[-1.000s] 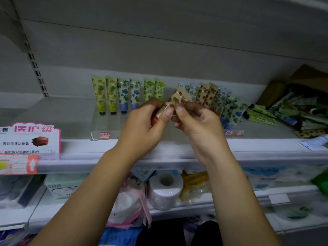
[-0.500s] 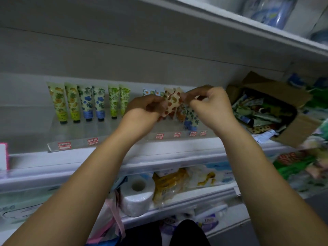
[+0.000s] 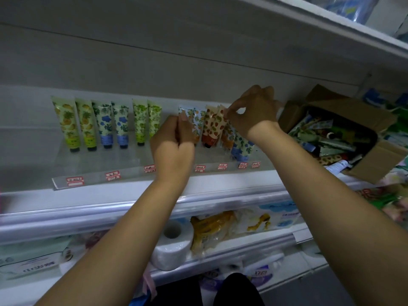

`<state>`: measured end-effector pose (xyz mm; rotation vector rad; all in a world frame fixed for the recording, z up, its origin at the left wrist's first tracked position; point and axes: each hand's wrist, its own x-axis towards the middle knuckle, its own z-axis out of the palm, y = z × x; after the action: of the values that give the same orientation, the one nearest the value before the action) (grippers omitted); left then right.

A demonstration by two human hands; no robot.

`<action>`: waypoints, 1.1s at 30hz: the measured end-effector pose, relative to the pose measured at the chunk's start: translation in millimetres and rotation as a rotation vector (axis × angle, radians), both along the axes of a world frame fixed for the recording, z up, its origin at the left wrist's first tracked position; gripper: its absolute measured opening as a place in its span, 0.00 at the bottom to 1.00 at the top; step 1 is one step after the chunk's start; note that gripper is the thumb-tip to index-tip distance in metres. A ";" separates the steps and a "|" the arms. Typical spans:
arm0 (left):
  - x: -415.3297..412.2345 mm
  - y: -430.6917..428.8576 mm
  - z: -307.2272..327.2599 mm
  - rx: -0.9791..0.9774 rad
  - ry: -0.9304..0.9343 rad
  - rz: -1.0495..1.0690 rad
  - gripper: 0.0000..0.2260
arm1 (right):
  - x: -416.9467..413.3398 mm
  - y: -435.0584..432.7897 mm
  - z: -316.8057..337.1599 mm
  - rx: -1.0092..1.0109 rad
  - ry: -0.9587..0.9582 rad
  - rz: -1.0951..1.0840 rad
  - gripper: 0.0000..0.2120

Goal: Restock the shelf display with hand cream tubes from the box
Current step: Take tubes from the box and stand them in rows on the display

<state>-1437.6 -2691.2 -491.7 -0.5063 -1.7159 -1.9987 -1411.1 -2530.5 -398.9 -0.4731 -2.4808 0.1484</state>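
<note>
A toilet roll [image 3: 172,246] is seen on the lower tier, below two forearms stretched over the shelf [image 3: 110,208] edge. The left hand [image 3: 172,149] is curled beside the display, its fingertips turned away, so any hold cannot be made out. A strawberry-print tube [image 3: 212,127], standing cap-down in the row, is pinched at its top edge by the right hand [image 3: 254,115]. Loose tubes [image 3: 326,138], blurred, are heaped in the cardboard box [image 3: 375,162] at right.
</note>
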 end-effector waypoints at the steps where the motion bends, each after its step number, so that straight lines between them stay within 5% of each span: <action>1: 0.1 -0.5 0.5 0.007 -0.001 0.004 0.17 | -2.6 0.3 -1.5 0.022 -0.012 -0.001 0.11; 33: -7.6 -3.5 -5.3 -0.039 0.051 0.057 0.18 | -22.1 -5.7 -4.3 0.116 -0.112 -0.047 0.15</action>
<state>-1445.2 -2694.7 -497.0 -0.5112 -1.7218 -1.9000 -1433.2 -2536.2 -403.2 -0.5014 -2.5680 -0.0422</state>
